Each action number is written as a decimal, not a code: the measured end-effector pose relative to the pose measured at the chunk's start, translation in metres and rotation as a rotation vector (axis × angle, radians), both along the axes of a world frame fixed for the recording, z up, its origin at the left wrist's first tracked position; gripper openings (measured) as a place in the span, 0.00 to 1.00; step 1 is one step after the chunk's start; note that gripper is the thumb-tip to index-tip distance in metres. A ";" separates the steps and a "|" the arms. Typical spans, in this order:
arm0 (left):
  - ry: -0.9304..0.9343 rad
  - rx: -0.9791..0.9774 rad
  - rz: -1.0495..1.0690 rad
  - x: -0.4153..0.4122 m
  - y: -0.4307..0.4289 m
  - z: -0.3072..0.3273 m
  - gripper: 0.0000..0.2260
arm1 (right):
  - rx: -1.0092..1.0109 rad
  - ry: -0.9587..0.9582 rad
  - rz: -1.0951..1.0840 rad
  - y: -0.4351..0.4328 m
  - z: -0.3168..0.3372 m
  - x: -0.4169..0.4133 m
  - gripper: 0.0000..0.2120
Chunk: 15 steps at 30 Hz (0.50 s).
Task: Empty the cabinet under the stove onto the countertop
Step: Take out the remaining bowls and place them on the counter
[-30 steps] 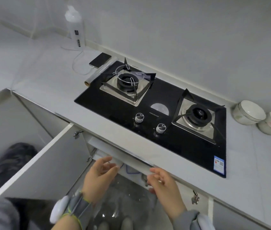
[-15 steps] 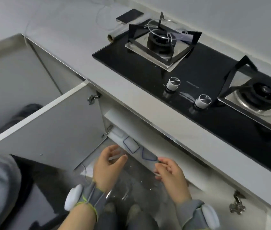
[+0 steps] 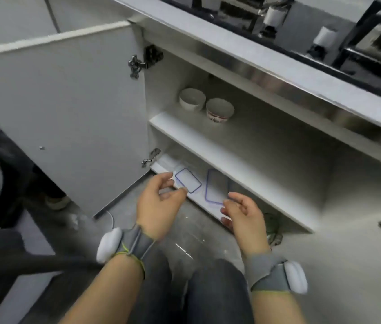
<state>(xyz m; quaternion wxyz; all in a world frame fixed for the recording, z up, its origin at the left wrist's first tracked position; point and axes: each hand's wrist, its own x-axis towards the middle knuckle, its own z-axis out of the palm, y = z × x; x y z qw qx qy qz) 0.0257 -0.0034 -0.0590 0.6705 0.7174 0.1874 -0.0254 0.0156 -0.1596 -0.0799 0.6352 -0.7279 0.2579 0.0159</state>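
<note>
Two bowls on the upper shelf (image 3: 208, 141), left end: white bowl (image 3: 192, 99), patterned bowl (image 3: 219, 110) just beside it. Bottom shelf (image 3: 161, 168), front edge: two clear blue-rimmed lids side by side. Left hand (image 3: 159, 204) pinches the near edge of the left lid (image 3: 188, 180). Right hand (image 3: 243, 216) has its fingers curled by the right lid (image 3: 217, 186); cannot tell if it grips. Cabinet door (image 3: 68, 113) stands open.
</note>
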 end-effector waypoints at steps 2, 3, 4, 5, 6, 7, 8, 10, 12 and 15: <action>-0.003 -0.047 -0.012 -0.015 0.001 -0.014 0.16 | 0.014 -0.011 -0.019 0.002 -0.008 -0.015 0.08; 0.007 -0.073 -0.001 -0.024 0.001 -0.019 0.17 | 0.020 -0.008 -0.021 0.003 -0.010 -0.024 0.08; 0.020 -0.094 0.003 -0.032 0.002 -0.022 0.18 | 0.029 -0.004 -0.030 0.004 -0.012 -0.031 0.09; 0.023 -0.106 0.006 -0.038 0.005 -0.024 0.20 | 0.037 -0.011 -0.037 0.005 -0.013 -0.035 0.09; 0.030 -0.115 0.005 -0.041 0.006 -0.027 0.20 | 0.041 -0.010 -0.047 0.005 -0.015 -0.038 0.10; 0.039 -0.121 0.009 -0.040 0.008 -0.029 0.20 | 0.037 -0.004 -0.053 0.006 -0.017 -0.039 0.10; 0.045 -0.123 0.014 -0.037 0.010 -0.032 0.18 | 0.034 0.000 -0.059 0.006 -0.020 -0.038 0.10; 0.034 -0.115 0.017 -0.023 0.014 -0.040 0.14 | 0.041 -0.011 -0.053 0.008 -0.027 -0.032 0.10; 0.015 -0.104 0.019 -0.007 0.014 -0.048 0.14 | 0.035 -0.011 -0.044 0.008 -0.036 -0.023 0.11; -0.010 -0.120 0.050 0.023 0.010 -0.060 0.14 | 0.016 -0.016 -0.038 0.005 -0.051 0.001 0.11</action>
